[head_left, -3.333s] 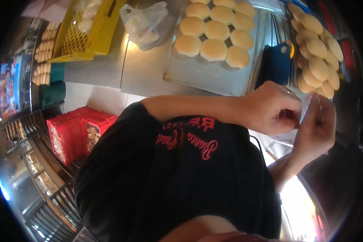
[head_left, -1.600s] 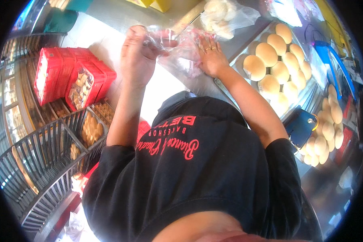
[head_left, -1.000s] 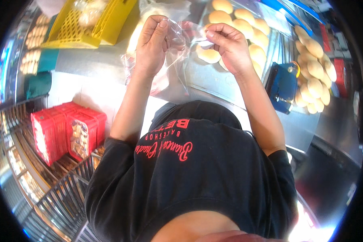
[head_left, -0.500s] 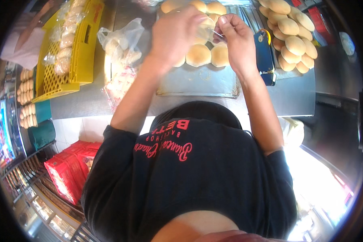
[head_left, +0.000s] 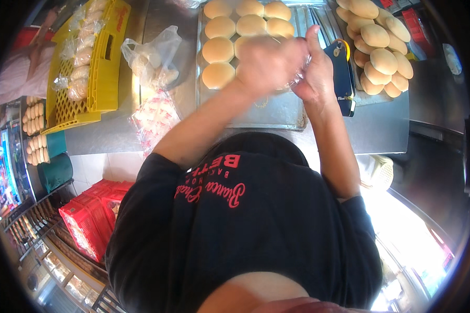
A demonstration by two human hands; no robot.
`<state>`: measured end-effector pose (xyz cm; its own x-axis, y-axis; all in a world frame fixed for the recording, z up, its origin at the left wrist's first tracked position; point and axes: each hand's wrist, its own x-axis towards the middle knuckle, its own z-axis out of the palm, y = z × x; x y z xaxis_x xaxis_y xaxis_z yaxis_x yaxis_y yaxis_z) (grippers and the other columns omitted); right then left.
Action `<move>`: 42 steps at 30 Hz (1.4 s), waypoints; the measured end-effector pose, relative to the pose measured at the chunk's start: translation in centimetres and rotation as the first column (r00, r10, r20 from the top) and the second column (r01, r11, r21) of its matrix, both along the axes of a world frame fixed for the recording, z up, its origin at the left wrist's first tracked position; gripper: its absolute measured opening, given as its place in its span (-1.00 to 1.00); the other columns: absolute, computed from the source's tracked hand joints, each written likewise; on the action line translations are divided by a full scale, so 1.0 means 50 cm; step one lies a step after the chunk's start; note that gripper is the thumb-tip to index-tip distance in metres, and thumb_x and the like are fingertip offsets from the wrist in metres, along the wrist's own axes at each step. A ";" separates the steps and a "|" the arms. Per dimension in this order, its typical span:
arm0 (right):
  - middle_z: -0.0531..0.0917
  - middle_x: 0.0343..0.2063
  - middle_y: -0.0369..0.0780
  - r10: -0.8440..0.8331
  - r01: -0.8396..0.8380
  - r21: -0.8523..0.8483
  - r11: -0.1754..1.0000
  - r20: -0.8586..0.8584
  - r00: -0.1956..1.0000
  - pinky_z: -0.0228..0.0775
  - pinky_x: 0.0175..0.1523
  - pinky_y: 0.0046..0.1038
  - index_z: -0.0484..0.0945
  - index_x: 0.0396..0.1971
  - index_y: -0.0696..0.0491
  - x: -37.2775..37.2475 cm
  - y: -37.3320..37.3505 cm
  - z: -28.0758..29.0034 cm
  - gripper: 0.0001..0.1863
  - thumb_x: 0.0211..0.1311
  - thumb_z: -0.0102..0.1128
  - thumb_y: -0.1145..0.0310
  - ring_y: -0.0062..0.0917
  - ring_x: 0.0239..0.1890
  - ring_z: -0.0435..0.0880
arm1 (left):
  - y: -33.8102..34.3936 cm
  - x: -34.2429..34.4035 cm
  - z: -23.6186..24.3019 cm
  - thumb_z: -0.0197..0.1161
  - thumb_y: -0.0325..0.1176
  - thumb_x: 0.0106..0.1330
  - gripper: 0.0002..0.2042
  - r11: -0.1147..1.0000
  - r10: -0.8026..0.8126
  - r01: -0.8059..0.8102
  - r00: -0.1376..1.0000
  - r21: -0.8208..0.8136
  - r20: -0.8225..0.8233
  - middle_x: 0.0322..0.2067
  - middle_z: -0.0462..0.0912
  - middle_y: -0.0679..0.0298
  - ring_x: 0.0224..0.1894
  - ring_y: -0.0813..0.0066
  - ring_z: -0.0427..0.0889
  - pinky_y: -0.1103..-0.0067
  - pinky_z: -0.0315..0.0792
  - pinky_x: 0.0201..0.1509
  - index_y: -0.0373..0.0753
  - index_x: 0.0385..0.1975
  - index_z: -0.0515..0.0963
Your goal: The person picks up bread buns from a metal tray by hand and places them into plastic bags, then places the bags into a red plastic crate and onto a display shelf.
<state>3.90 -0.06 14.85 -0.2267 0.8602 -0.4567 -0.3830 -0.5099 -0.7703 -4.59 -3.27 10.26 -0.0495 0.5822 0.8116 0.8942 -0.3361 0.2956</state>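
My left hand [head_left: 269,62] and my right hand [head_left: 312,73] are raised close together over a metal baking tray [head_left: 277,112] of round pale buns [head_left: 218,49]. Between them they grip a crumpled clear plastic bag [head_left: 297,77], of which only a small bit shows by my right fingers. My left hand is blurred by motion and hides part of the bun rows. What is inside the bag cannot be seen.
A second tray of buns [head_left: 384,60] lies at the right, with a blue pouch [head_left: 344,78] between the trays. Filled plastic bags [head_left: 154,60] and a yellow crate [head_left: 91,62] with bagged buns sit on the left of the steel counter [head_left: 381,130]. Red crates [head_left: 91,219] stand lower left.
The view swung from the left side of the counter back over the bun tray. Both hands, holding the plastic bag throughout, now sit above the tray's middle, closer together.
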 end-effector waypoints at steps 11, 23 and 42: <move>0.44 -0.70 -0.37 0.246 -0.234 0.438 0.868 0.030 0.969 0.11 -0.61 -0.67 0.45 -0.64 0.10 0.015 0.029 -0.042 -0.63 0.24 0.20 0.16 -0.72 -0.69 0.35 | -0.026 -0.118 -0.001 0.23 -0.59 0.19 -0.87 0.853 -0.095 0.427 0.694 -0.301 0.714 -0.40 0.63 0.35 -0.41 0.69 0.53 0.71 0.48 -0.31 -0.30 -0.29 0.63; 0.47 -0.64 -0.32 0.479 -0.358 0.366 0.859 -0.323 0.817 0.29 -0.28 -0.53 0.48 -0.43 0.10 0.032 0.015 -0.041 -0.75 0.29 0.17 0.22 -0.62 -0.53 0.42 | -0.061 -0.075 -0.028 0.09 -0.24 0.39 -0.72 0.695 0.070 0.702 0.150 -0.156 0.986 -0.61 0.51 0.38 -0.59 0.68 0.44 0.73 0.30 -0.50 -0.26 -0.53 0.49; 0.64 -0.45 -0.22 0.687 -0.979 -0.049 0.197 0.719 0.103 0.49 -0.37 -0.55 0.60 -0.38 0.17 0.107 0.068 -0.064 -0.91 0.14 0.11 0.59 -0.60 -0.50 0.59 | -0.013 -0.174 0.066 0.27 -0.47 0.17 -0.96 0.753 -0.326 0.494 0.854 -0.435 0.407 -0.40 0.65 0.36 -0.29 0.66 0.57 0.64 0.43 -0.24 -0.23 -0.41 0.63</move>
<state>9.26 3.33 11.65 -0.7855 0.3330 -0.5216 0.5949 0.1744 -0.7846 -13.30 -3.91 13.58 0.1121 0.9186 0.3789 0.5486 -0.3752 0.7472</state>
